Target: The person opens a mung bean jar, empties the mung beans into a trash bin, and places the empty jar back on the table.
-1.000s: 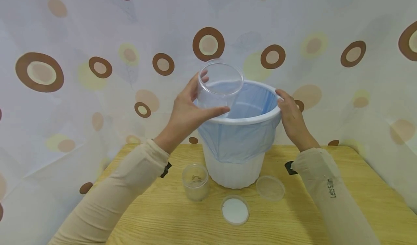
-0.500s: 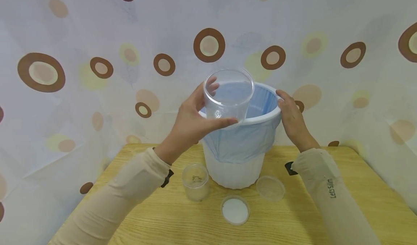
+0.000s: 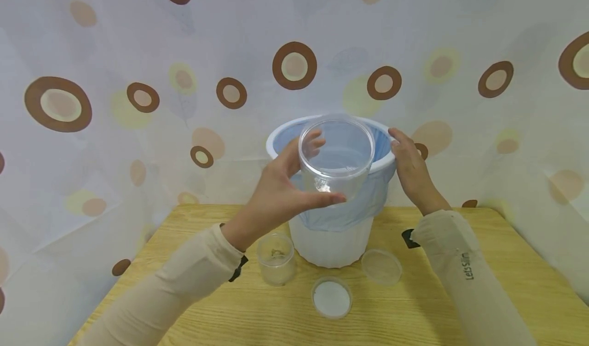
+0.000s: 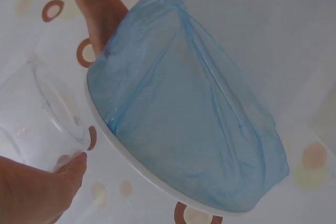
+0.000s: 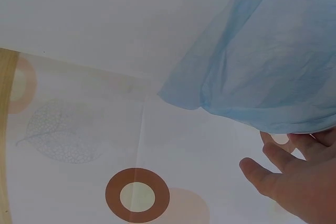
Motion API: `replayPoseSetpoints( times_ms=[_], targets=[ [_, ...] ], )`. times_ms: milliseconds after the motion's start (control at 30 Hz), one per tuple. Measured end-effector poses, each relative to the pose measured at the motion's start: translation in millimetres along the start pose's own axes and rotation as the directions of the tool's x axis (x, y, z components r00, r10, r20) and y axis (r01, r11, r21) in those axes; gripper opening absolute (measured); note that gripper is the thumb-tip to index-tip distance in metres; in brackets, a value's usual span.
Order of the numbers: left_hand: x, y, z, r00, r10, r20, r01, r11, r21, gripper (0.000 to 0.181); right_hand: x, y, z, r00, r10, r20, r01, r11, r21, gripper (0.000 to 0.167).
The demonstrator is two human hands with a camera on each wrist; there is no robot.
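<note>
My left hand [image 3: 280, 187] holds a clear round plastic container [image 3: 338, 157] between thumb and fingers. Its open mouth tilts toward the head camera, and no contents show inside. Behind it is a white trash bin [image 3: 331, 241] with a light blue bag [image 3: 340, 213] folded over its rim. The left wrist view also shows the container [image 4: 47, 114] beside the bagged rim. My right hand [image 3: 411, 169] rests on the bin's right rim. In the right wrist view its fingers [image 5: 257, 174] look spread and fairly straight, with some fingertips at the bag's edge.
On the wooden table [image 3: 221, 305], a second clear container [image 3: 276, 261] with a small brownish bit inside stands left of the bin. A clear lid [image 3: 382, 267] and a round lid with a white disc [image 3: 332, 299] lie in front. A patterned sheet [image 3: 184, 39] hangs behind.
My left hand has brought the clear container down and to the right, from above the bin's left rim to in front of the bin. The right hand stays on the rim.
</note>
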State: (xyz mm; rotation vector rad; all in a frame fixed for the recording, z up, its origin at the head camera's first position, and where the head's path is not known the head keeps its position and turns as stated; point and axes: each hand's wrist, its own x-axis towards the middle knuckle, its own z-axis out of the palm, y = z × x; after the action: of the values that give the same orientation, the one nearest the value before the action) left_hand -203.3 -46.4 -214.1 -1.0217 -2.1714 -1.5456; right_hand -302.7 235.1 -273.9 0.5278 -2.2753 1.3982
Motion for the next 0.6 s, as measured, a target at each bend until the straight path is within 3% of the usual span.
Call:
replayPoseSetpoints(
  times_ms=[333, 600],
  targets=[
    [-12.3, -0.3, 16.2, 0.996, 0.037, 0.076, -0.033, 0.998, -0.051, 0.092, 0.5, -1, 0, 1.0, 0.004, -0.009, -0.004, 1.0, 0.004, 0.056],
    [-21.0, -5.0, 32.1, 0.992, 0.016, 0.128, -0.006, 0.997, -0.079, 0.086, 0.4, -2, 0, 1.0, 0.015, 0.001, -0.015, 1.0, -0.002, 0.056]
  ],
)
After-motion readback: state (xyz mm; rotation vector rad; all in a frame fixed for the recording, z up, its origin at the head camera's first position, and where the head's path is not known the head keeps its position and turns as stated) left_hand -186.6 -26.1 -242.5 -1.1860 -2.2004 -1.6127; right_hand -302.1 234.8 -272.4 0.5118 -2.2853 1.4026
